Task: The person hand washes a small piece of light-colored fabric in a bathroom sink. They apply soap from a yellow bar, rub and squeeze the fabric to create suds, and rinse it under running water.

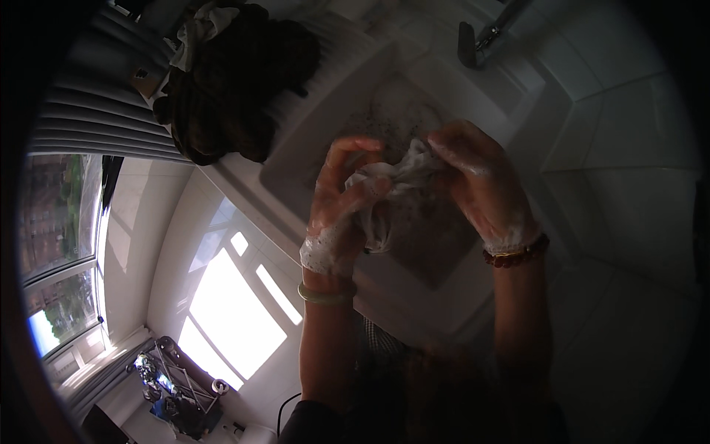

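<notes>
A wet, light-coloured cloth [413, 166] is bunched between my two hands above a white laundry sink [299, 139]. My left hand [344, 194] holds its left end between thumb and fingers, and a fold hangs below the palm. On the right, my right hand [471, 172] grips the other end near the fingertips. Soap foam covers both wrists. A pale bangle [327, 294] is on the left wrist, a dark red bead bracelet [516, 252] on the right. Murky, sudsy water [432, 238] lies in the basin below the hands.
A dark heap of fabric [227, 83] rests on the sink's ribbed left side, with a pale cloth [202, 30] on top. A faucet [482, 44] stands at the back right by the tiled wall. A cluttered metal rack [183, 383] stands on the floor, lower left, near the window.
</notes>
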